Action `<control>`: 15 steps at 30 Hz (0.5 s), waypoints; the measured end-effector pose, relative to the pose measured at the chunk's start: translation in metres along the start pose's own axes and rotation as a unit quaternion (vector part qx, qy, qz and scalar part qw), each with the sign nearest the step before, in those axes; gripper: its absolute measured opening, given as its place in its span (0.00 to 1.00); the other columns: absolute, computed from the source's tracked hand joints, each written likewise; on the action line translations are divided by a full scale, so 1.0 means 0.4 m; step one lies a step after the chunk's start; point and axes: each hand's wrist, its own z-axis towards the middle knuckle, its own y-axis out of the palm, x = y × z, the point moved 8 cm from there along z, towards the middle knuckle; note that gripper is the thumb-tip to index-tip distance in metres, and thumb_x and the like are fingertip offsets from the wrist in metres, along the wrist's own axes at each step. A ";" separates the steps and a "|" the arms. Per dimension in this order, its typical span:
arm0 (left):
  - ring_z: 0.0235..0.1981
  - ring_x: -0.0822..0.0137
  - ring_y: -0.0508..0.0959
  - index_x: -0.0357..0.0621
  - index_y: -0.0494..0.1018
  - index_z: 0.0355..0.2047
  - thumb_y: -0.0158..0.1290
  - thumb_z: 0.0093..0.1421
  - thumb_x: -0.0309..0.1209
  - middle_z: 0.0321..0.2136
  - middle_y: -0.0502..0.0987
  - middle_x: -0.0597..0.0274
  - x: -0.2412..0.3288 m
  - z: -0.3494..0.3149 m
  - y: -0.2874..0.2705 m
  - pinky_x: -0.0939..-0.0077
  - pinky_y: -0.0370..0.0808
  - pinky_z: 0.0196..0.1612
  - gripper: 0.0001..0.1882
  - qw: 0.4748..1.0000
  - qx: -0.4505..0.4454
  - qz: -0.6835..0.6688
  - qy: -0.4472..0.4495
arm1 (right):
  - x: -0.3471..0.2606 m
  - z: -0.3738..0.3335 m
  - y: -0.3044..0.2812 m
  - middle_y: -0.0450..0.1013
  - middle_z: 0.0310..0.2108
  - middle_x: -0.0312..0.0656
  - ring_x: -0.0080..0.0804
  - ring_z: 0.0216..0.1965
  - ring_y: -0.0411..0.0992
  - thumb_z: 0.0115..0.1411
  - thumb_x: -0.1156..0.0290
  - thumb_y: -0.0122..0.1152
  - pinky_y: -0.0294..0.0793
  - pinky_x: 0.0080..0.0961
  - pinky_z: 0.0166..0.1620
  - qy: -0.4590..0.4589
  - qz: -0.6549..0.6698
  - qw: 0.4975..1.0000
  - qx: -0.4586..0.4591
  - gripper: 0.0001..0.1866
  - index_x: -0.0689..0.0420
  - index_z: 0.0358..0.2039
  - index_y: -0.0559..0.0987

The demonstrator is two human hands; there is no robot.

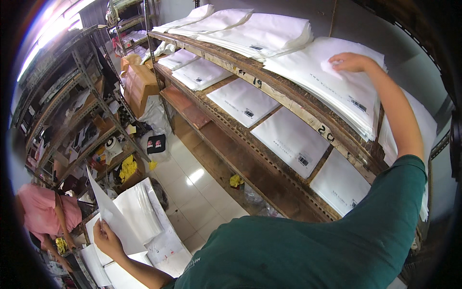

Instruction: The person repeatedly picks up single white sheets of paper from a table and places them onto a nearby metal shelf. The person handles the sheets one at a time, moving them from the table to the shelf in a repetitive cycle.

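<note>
My left hand (pixel 108 239) grips the edge of a white sheet (pixel 114 216), which stands tilted up over a low table. Beside that sheet, a thick stack of white sheets (pixel 137 212) lies on the table. On the top shelf at right, my right hand (pixel 353 62) has its fingers curled over a small white wad (pixel 330 68), which looks like soft cloth. Under the wad lies a pile of flat white sheets (pixel 332 82) with dark print and a barcode on the top one. Whether the sheets are paper or plastic bags is hard to tell.
A worn wooden rack (pixel 269 79) holds several more white stacks on two levels. A cardboard box (pixel 139 89) stands at its far end. At left are cluttered metal shelves (pixel 72 115) and a person in a pink shirt (pixel 48 212). Yellow scraps (pixel 127 168) lie low down.
</note>
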 end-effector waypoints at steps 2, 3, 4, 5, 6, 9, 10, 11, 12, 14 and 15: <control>0.27 0.63 0.75 0.33 0.72 0.36 0.48 0.56 0.29 0.28 0.76 0.52 0.049 0.004 0.014 0.75 0.69 0.32 0.12 0.999 -0.022 -0.018 0.026 | 0.002 -0.001 0.046 0.54 0.59 0.46 0.39 0.59 0.54 0.56 0.61 0.49 0.52 0.29 0.59 0.023 -0.008 1.000 0.010 0.26 0.52 0.56 0.63; 0.27 0.64 0.74 0.32 0.72 0.36 0.48 0.56 0.28 0.28 0.75 0.52 0.084 0.004 0.015 0.76 0.69 0.32 0.11 0.998 -0.030 -0.027 0.038 | 0.005 -0.003 0.053 0.53 0.59 0.46 0.39 0.59 0.54 0.57 0.60 0.48 0.52 0.29 0.59 0.033 -0.013 0.999 0.018 0.27 0.51 0.57 0.62; 0.28 0.65 0.74 0.32 0.72 0.35 0.48 0.56 0.27 0.27 0.75 0.52 0.107 0.006 0.017 0.76 0.69 0.33 0.11 0.997 -0.052 -0.043 0.032 | 0.006 -0.001 0.057 0.53 0.60 0.47 0.40 0.59 0.53 0.57 0.60 0.48 0.51 0.29 0.60 0.030 -0.010 0.999 0.017 0.28 0.51 0.58 0.60; 0.28 0.66 0.74 0.32 0.72 0.35 0.48 0.55 0.26 0.26 0.74 0.53 0.131 0.008 0.021 0.77 0.68 0.33 0.10 0.995 -0.077 -0.060 0.027 | 0.013 -0.002 0.062 0.52 0.60 0.47 0.40 0.60 0.52 0.57 0.59 0.47 0.50 0.29 0.60 0.029 -0.006 0.999 0.014 0.29 0.51 0.59 0.59; 0.28 0.67 0.73 0.32 0.72 0.35 0.47 0.55 0.25 0.26 0.74 0.54 0.153 0.008 0.021 0.77 0.68 0.34 0.10 0.992 -0.099 -0.075 0.021 | 0.002 -0.002 0.062 0.51 0.60 0.48 0.40 0.60 0.52 0.58 0.58 0.47 0.49 0.29 0.61 0.024 -0.002 1.000 0.011 0.29 0.51 0.59 0.58; 0.29 0.68 0.72 0.31 0.72 0.34 0.46 0.53 0.22 0.25 0.73 0.55 0.220 0.015 0.021 0.77 0.68 0.37 0.09 0.974 -0.131 -0.173 0.063 | -0.033 -0.014 0.016 0.53 0.59 0.49 0.40 0.61 0.51 0.58 0.57 0.47 0.48 0.30 0.61 0.026 -0.060 0.997 0.036 0.30 0.54 0.59 0.57; 0.30 0.67 0.73 0.31 0.72 0.34 0.45 0.53 0.21 0.26 0.73 0.55 0.233 0.022 0.032 0.77 0.68 0.37 0.09 0.966 -0.145 -0.202 0.076 | -0.044 -0.019 -0.007 0.53 0.59 0.49 0.40 0.60 0.51 0.58 0.56 0.47 0.48 0.30 0.61 0.024 -0.081 0.995 0.052 0.30 0.55 0.59 0.58; 0.29 0.67 0.73 0.31 0.72 0.33 0.45 0.52 0.20 0.26 0.74 0.54 0.252 0.040 0.019 0.77 0.68 0.38 0.09 0.965 -0.150 -0.191 0.095 | -0.097 -0.019 -0.052 0.56 0.58 0.50 0.41 0.59 0.53 0.58 0.56 0.47 0.50 0.31 0.61 -0.013 -0.095 0.990 0.108 0.30 0.56 0.58 0.59; 0.28 0.67 0.74 0.31 0.72 0.32 0.46 0.52 0.21 0.25 0.75 0.54 0.269 0.061 0.040 0.77 0.69 0.37 0.08 0.962 -0.170 -0.191 0.095 | -0.162 -0.023 -0.095 0.58 0.56 0.51 0.41 0.58 0.55 0.58 0.56 0.47 0.51 0.31 0.60 -0.045 -0.109 0.980 0.162 0.29 0.57 0.57 0.60; 0.25 0.68 0.74 0.32 0.72 0.29 0.47 0.51 0.21 0.22 0.75 0.53 0.302 0.104 0.125 0.77 0.69 0.34 0.06 0.959 -0.180 -0.184 0.118 | -0.334 -0.030 -0.141 0.63 0.53 0.53 0.42 0.54 0.61 0.58 0.56 0.48 0.58 0.33 0.56 -0.128 -0.111 0.966 0.197 0.28 0.56 0.56 0.63; 0.24 0.64 0.76 0.34 0.72 0.28 0.49 0.51 0.24 0.21 0.74 0.51 0.303 0.131 0.147 0.74 0.70 0.32 0.06 0.960 -0.203 -0.142 0.128 | -0.496 -0.064 -0.160 0.64 0.50 0.53 0.42 0.52 0.64 0.58 0.55 0.48 0.62 0.33 0.53 -0.167 -0.096 0.961 0.198 0.27 0.54 0.55 0.63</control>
